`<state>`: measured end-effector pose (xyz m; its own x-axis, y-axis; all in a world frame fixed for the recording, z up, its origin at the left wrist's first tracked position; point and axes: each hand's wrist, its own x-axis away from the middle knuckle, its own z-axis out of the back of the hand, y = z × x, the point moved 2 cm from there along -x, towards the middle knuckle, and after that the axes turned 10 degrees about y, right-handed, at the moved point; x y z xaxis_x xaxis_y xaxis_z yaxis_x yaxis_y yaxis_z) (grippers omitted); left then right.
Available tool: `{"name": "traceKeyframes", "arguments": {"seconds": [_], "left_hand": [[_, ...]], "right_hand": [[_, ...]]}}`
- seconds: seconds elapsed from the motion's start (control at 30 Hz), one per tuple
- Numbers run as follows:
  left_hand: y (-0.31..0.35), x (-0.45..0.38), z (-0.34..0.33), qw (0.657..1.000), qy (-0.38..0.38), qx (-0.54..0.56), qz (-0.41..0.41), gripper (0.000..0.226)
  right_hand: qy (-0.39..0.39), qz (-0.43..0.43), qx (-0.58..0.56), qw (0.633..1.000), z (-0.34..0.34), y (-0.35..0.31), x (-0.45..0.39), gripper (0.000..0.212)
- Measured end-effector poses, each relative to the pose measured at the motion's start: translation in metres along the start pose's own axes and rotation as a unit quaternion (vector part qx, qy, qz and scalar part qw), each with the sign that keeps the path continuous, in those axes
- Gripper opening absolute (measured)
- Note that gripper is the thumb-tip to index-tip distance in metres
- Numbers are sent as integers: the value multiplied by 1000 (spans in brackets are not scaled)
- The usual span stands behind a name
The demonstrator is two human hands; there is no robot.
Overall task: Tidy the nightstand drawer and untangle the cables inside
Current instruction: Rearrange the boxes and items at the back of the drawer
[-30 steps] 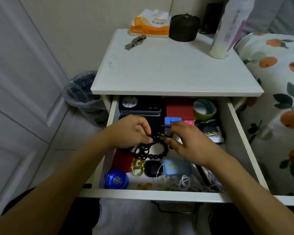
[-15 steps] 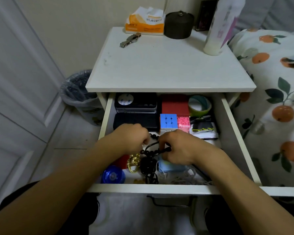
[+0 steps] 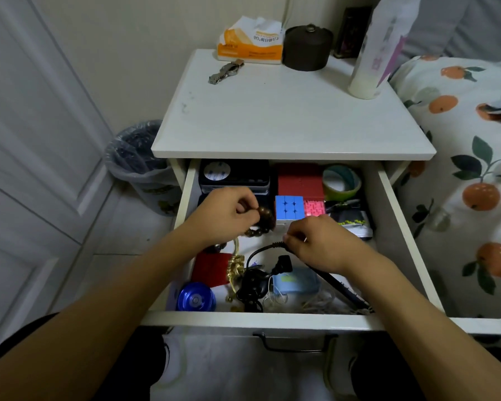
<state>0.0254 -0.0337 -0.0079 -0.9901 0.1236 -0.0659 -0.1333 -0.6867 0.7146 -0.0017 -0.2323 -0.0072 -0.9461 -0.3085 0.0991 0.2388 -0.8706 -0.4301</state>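
The white nightstand drawer [image 3: 399, 227] stands pulled open, crowded with items. My left hand [image 3: 229, 212] grips a dark brown bead bracelet [image 3: 265, 219] lifted over the drawer's left middle. My right hand [image 3: 315, 244] pinches the end of a black cable [image 3: 261, 251], which curves down to a black tangle with a plug [image 3: 253, 285] near the drawer front. White thin cords [image 3: 315, 301] lie loose at the front right. A puzzle cube [image 3: 289, 209] sits just behind my right hand.
Also in the drawer: a blue yo-yo [image 3: 195, 296], a red box [image 3: 211, 269], a gold trinket [image 3: 236, 266], a tape roll [image 3: 342, 182], a black case [image 3: 235, 176]. On top stand a tissue pack [image 3: 250, 41], a watch [image 3: 226, 71], a dark jar [image 3: 307, 49], a bottle [image 3: 372, 53]. A bin [image 3: 139, 166] is left, a bed [image 3: 475, 169] right.
The bracelet and the black cable have come apart: my left hand lifted the beads up and left, while my right hand now pinches the cable's end.
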Motion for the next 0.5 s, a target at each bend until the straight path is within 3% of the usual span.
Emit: {"name": "traceKeyframes", "arguments": {"seconds": [0.07,0.13,0.2,0.27,0.33,0.37,0.5], "left_hand": [[6,3,1,989,21,135,50,13],[12,7,1,962,10,260,88,14],[18,10,-3,914,-7,386,123,15],[21,11,-11,854,-10,489,178,17],[21,9,-17,818,7,520,246,17],[22,5,-21,816,8,508,276,18],[23,-6,-29,852,-88,405,319,22]], "right_hand": [[38,-21,-11,999,4,3,-3,15],[88,-52,-63,993,8,6,-6,19],[89,-94,-193,973,13,5,-8,24],[54,-133,-354,924,15,2,-7,14],[41,-169,-455,873,16,3,-6,12],[47,-189,-484,853,18,7,-5,15],[112,-268,-531,796,19,24,-8,7]]}}
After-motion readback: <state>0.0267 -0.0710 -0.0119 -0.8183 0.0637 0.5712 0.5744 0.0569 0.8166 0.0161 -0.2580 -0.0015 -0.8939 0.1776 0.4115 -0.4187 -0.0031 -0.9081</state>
